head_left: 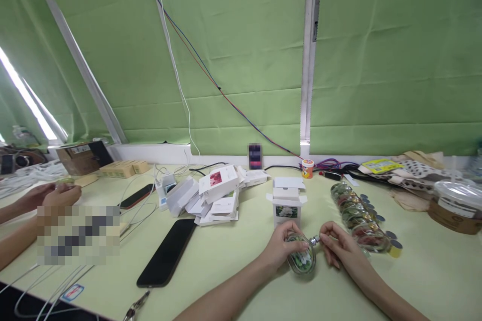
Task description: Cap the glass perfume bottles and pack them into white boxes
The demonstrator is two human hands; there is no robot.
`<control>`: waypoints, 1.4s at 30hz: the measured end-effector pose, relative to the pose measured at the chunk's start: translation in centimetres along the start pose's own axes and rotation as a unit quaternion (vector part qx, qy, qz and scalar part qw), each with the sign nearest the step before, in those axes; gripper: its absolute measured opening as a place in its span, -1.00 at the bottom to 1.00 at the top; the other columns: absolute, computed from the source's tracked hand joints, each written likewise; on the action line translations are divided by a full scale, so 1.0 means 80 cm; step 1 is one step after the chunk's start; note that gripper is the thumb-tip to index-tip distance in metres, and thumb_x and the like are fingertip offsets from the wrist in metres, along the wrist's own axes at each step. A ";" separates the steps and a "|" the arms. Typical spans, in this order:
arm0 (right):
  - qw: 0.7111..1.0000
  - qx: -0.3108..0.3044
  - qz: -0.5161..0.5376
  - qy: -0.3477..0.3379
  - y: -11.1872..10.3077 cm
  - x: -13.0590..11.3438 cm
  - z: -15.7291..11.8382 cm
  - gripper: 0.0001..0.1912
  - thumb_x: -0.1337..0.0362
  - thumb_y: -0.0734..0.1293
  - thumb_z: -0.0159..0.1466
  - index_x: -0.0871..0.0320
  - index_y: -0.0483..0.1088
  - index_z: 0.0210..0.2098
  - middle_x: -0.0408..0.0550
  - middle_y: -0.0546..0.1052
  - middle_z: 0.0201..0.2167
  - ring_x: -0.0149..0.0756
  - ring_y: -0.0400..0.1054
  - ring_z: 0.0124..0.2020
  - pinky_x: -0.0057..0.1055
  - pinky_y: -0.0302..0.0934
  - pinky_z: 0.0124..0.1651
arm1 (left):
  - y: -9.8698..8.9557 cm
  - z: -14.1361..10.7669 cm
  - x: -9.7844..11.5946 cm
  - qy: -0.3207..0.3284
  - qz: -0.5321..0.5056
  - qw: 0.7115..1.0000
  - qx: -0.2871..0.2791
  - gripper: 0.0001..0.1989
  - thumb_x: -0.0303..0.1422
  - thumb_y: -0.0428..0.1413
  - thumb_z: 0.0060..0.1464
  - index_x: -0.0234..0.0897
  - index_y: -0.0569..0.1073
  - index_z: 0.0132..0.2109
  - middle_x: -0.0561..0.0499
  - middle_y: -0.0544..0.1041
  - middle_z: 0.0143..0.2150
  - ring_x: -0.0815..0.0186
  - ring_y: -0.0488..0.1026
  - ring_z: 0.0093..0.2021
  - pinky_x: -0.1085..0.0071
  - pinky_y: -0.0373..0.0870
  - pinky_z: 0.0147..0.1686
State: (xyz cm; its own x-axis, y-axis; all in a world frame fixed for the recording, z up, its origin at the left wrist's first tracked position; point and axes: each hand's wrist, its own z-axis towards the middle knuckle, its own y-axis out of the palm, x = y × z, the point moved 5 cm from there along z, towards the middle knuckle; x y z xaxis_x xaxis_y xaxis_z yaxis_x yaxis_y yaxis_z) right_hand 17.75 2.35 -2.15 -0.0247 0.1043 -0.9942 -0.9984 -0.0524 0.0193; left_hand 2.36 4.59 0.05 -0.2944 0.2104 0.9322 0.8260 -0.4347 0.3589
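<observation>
My left hand [284,246] is wrapped round a rounded clear glass perfume bottle [303,261] with a green and white flower label. The bottle is tilted, its silver neck pointing up and to the right. At the tip of that neck the fingers of my right hand [335,243] are pinched together; whatever they hold is hidden. Just behind stands an open white box [286,210] with a white-flower picture, flaps up. To the right, several similar glass bottles [357,215] lie in a row, with grey and yellow round discs [395,248] by their necks.
White cartons [218,190] are piled left of the open box. A black phone [167,253] and pliers [136,306] lie nearer. Another person's hands [62,193] are at far left, near loose white cables [145,220]. A lidded plastic tub [457,205] stands at right.
</observation>
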 end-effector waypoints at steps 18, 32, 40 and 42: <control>0.989 -0.070 -0.127 0.001 0.007 0.001 -0.002 -0.48 -0.19 0.23 0.20 0.18 0.38 -0.46 -0.26 0.28 -0.67 -0.46 0.13 -0.66 -0.51 0.00 -0.57 | -0.002 -0.001 -0.002 0.016 0.097 0.995 -0.023 -0.56 -0.24 0.42 -0.43 -0.32 0.36 -0.44 0.11 0.42 -0.54 0.43 0.28 -0.52 0.50 0.16 -0.47; 0.991 -0.053 -0.120 -0.025 0.005 0.000 -0.004 -0.40 -0.23 0.14 0.24 0.17 0.46 -0.22 -0.20 0.38 -0.64 -0.36 0.23 -0.63 -0.45 0.10 -0.52 | 0.004 -0.003 0.004 0.020 0.059 0.998 -0.025 -0.53 -0.19 0.42 -0.42 -0.31 0.36 -0.42 0.10 0.41 -0.55 0.42 0.28 -0.52 0.50 0.17 -0.46; 0.990 -0.033 -0.127 -0.053 0.004 -0.006 -0.009 -0.71 0.01 0.28 0.24 0.11 0.44 -0.33 -0.19 0.42 -0.61 -0.30 0.33 -0.54 -0.43 0.22 -0.45 | -0.002 -0.001 -0.001 0.037 0.120 0.991 -0.049 -0.54 -0.18 0.40 -0.35 -0.32 0.36 -0.39 0.09 0.42 -0.50 0.41 0.29 -0.48 0.49 0.17 -0.43; 0.987 -0.040 -0.146 -0.044 0.004 -0.002 -0.009 -0.69 0.00 0.27 0.24 0.12 0.43 -0.34 -0.22 0.38 -0.66 -0.32 0.32 -0.60 -0.44 0.21 -0.49 | -0.004 -0.001 -0.002 0.049 0.157 0.985 -0.058 -0.56 -0.17 0.39 -0.31 -0.31 0.38 -0.36 0.10 0.40 -0.49 0.39 0.29 -0.45 0.50 0.15 -0.41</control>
State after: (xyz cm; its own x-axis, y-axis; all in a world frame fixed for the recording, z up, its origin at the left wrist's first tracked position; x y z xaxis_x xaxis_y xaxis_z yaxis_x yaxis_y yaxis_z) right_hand 17.48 1.61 -2.03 0.2564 0.2128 -0.9428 -0.9565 -0.0843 -0.2792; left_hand 2.13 4.63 -0.22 -0.0839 -0.0337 0.9959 0.8251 -0.5628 0.0504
